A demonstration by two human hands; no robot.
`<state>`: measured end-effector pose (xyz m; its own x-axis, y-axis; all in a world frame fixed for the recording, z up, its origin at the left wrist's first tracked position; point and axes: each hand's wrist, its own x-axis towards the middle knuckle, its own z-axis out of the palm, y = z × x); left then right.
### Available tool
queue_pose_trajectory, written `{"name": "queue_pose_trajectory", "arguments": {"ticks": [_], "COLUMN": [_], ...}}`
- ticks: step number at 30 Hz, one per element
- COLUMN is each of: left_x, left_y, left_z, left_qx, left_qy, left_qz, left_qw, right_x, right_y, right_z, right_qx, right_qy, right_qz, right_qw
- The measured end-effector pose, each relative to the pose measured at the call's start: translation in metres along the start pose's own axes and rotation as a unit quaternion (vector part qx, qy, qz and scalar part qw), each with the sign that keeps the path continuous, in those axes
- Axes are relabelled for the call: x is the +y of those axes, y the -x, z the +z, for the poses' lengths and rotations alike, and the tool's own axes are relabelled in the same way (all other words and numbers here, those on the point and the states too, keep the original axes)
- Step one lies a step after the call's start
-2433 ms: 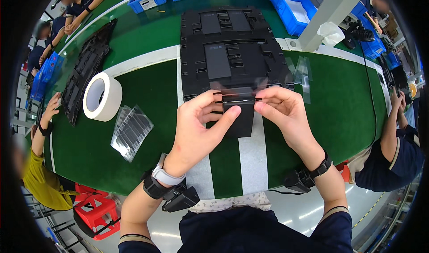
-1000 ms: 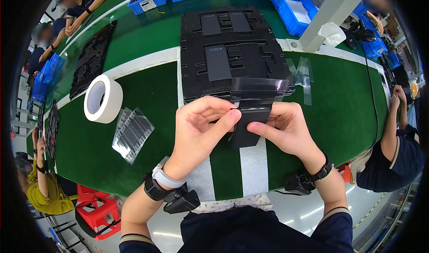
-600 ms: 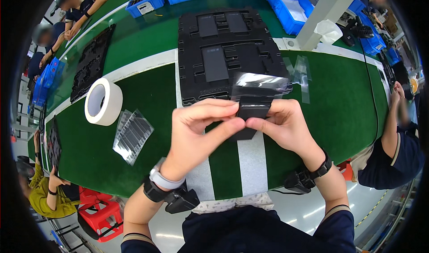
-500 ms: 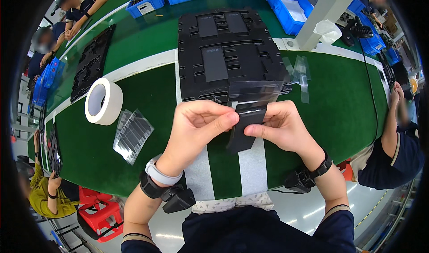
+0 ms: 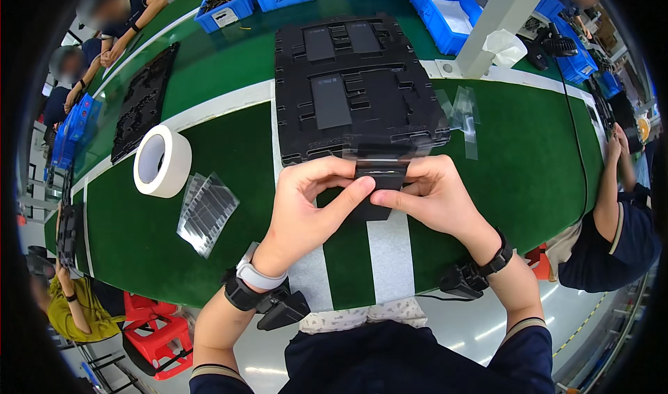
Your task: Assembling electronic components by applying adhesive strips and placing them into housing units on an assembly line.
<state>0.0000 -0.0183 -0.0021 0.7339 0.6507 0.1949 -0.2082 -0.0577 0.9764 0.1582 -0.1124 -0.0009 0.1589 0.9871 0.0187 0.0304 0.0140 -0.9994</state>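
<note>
Between my two hands is a flat black rectangular battery [image 5: 381, 179], tilted, with a clear film strip [image 5: 400, 150] along its far edge. My left hand [image 5: 306, 202] pinches its left side, thumb on the near face. From the right, my right hand [image 5: 438, 195] grips it the same way, fingers partly hidden behind. Just beyond my hands lies a black moulded tray [image 5: 292, 108] with several slots. In it sit similar flat black pieces, including a near battery [image 5: 331, 103] and two farther back.
Left of my hands are a roll of white tape [image 5: 182, 163] and clear strip sheets [image 5: 207, 216]. More clear film pieces [image 5: 465, 115] lie right of the tray. A grey post [image 5: 504, 18], blue bins [image 5: 445, 18] and another black tray [image 5: 145, 98] stand farther off. Co-workers sit around the green table.
The battery has tipped, so its near face looks shorter, and the film at its far edge has folded lower. My hands have stayed on it, with the right thumb moved slightly left.
</note>
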Motion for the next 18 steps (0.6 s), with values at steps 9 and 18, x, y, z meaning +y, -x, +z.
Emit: {"name": "queue_pose_trajectory", "arguments": {"ticks": [9, 18], "left_x": [0.0, -0.004], "left_y": [0.0, -0.002], "left_z": [-0.002, -0.002], "left_qx": [0.07, 0.075], "left_qy": [-0.121, -0.093], "left_qz": [0.057, 0.022], "left_qw": [0.989, 0.993], "right_x": [-0.009, -0.012], "right_y": [0.007, -0.002], "right_z": [-0.008, -0.007], "right_qx": [-0.007, 0.022], "right_qy": [-0.146, 0.175], "right_qz": [-0.062, -0.058], "right_qw": [0.987, 0.983]}}
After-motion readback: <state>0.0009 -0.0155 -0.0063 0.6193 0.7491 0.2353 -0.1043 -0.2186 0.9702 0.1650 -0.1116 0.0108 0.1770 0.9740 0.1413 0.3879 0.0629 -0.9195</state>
